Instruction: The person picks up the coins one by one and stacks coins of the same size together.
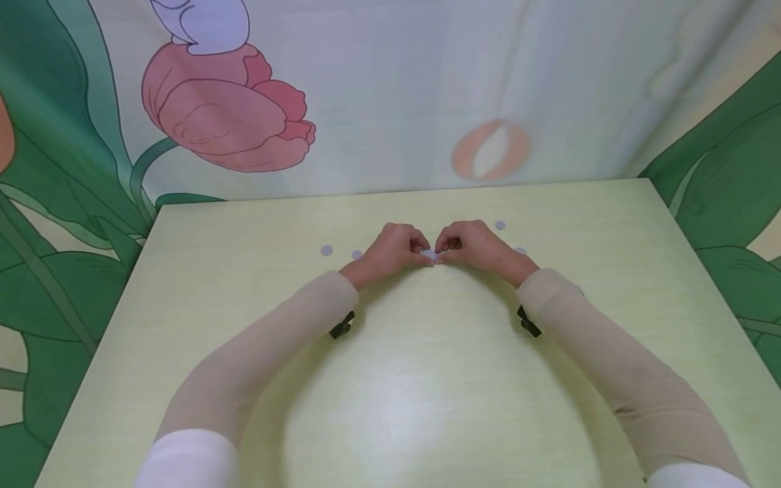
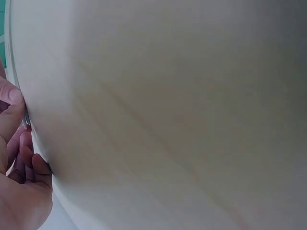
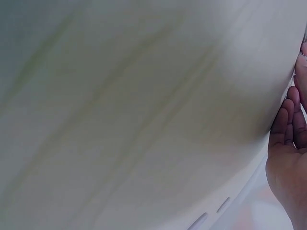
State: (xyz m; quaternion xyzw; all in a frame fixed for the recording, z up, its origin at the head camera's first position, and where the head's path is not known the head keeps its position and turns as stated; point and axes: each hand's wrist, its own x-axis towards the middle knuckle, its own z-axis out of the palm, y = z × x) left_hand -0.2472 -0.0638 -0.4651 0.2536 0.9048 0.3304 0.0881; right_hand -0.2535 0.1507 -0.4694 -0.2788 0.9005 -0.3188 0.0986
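Both hands meet near the far middle of the pale table in the head view. Between their fingertips is a small light-purple disc [image 1: 430, 254], partly covered by the fingers. The left hand [image 1: 393, 251] pinches its left side between thumb and curled fingers; the right hand [image 1: 476, 245] pinches at its right side. In the left wrist view the left hand [image 2: 24, 196] shows at the left edge, low over the table. The right hand [image 3: 290, 158] stands at the right edge of the right wrist view, its fingertips near the tabletop.
Flat purple discs lie on the table [image 1: 390, 407]: two left of the hands [image 1: 327, 251] [image 1: 356, 255], one behind the right hand [image 1: 500, 225] and one beside the right wrist [image 1: 521, 251]. A printed curtain [image 1: 378, 102] hangs behind the far edge.
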